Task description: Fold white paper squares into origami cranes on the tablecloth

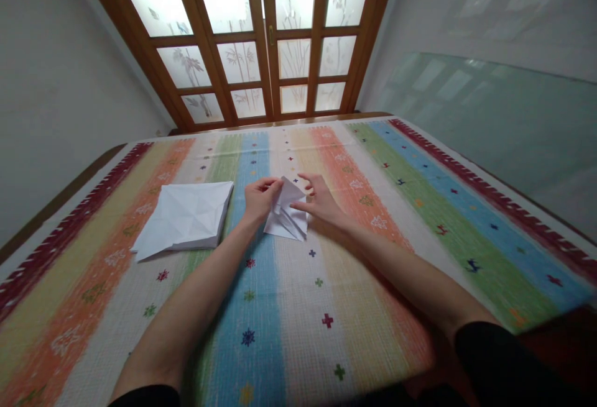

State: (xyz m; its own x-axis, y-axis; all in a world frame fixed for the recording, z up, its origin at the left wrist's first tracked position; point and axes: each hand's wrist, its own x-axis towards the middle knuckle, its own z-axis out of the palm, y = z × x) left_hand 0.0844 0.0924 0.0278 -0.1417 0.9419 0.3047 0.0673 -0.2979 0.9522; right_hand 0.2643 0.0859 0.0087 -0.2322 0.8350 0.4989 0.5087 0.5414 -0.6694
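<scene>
A small folded sheet of white paper (290, 215) is at the middle of the table, with creases and raised flaps. My left hand (262, 197) pinches its upper left edge between thumb and fingers. Over the paper's right side is my right hand (319, 199), its thumb and fingers spread apart around a gap. The right thumb is close to a flap; whether it touches cannot be made out. Left of my left hand lies a stack of white paper (189, 214), its top sheet marked with crossing creases and set askew.
A striped, patterned tablecloth (321, 332) covers the table. Beyond its far edge stand wooden doors (268, 46) with frosted panes. A pale wall (41, 53) rises on the left, and a glossy greenish panel (489, 115) lines the right wall.
</scene>
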